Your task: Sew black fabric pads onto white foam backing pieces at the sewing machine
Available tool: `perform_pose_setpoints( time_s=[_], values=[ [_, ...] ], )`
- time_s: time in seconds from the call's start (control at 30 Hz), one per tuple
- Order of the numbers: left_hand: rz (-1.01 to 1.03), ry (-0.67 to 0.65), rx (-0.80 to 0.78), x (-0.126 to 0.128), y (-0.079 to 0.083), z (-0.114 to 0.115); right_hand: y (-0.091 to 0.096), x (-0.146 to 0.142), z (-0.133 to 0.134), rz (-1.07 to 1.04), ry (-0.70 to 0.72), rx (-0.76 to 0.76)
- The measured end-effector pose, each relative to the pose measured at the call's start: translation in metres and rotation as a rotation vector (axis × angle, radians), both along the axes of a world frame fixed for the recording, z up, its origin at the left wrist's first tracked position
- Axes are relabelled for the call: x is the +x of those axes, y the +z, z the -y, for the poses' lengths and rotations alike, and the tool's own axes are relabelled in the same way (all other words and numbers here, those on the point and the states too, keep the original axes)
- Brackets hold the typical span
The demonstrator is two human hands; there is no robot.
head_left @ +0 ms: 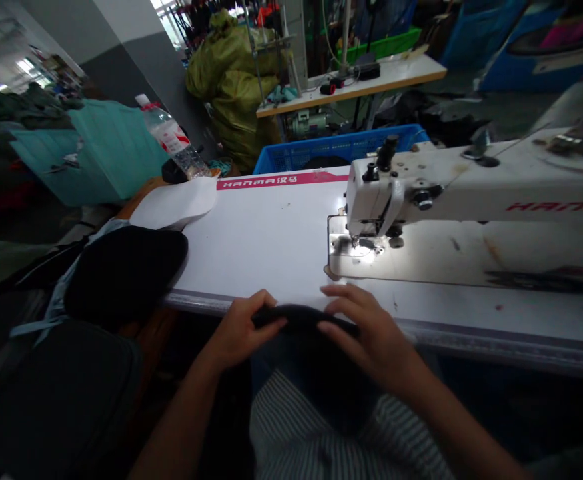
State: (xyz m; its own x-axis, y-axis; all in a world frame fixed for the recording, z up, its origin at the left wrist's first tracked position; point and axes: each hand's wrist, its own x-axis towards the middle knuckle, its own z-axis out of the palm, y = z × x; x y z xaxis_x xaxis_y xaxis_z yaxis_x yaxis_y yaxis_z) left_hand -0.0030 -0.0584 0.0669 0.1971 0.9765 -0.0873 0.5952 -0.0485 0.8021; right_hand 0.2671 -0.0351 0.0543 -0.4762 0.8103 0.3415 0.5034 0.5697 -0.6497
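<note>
One black curved fabric piece is arching between the person's hands at the near edge of a white sewing table. From my remote seat, I am reading it as soft and light, perhaps a padded strip, though shadow is hiding its thickness. I am judging it more floppy than stiff, with a matt surface that should not slip much. Its two ends look like the surest places to take hold, leaving the middle free to bow.

The left hand is closed around the left end, and the right hand is curling over the right end, with its fingers gripping from above. Both forearms are reaching in from the near side, with the wrists low at the table edge.

To the right, a white Hanma industrial sewing machine is standing on the table, with light falling on its needle plate. To the left, a black domed padded piece is sitting at the table's near corner, and a white pattern piece is lying beyond it. Farther off, a plastic water bottle is lying near the far left corner, while a blue plastic crate is sitting behind the table.
</note>
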Motion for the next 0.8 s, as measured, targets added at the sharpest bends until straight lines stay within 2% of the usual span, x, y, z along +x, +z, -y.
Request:
perform_pose_setpoints(
  time_s=[0.2, 0.4, 0.5, 0.63, 0.8],
  values=[
    [0.064, 0.088, -0.006, -0.008, 0.010, 0.001, 0.005, 0.008, 0.002, -0.035, 0.018, -0.233],
    [0.150, 0.012, -0.059, 0.000, 0.030, -0.011, 0.009, 0.005, 0.003, -0.040, -0.006, -0.353],
    [0.123, 0.029, 0.002, 0.010, 0.037, -0.015, 0.009, 0.002, 0.005, -0.075, -0.059, -0.383],
    [0.134, 0.069, -0.004, 0.014, 0.036, -0.017, 0.006, 0.005, 0.010, -0.139, -0.160, -0.385],
    [0.137, 0.006, -0.046, 0.011, 0.036, -0.016, 0.002, 0.008, 0.015, -0.177, -0.237, -0.398]
  ],
)
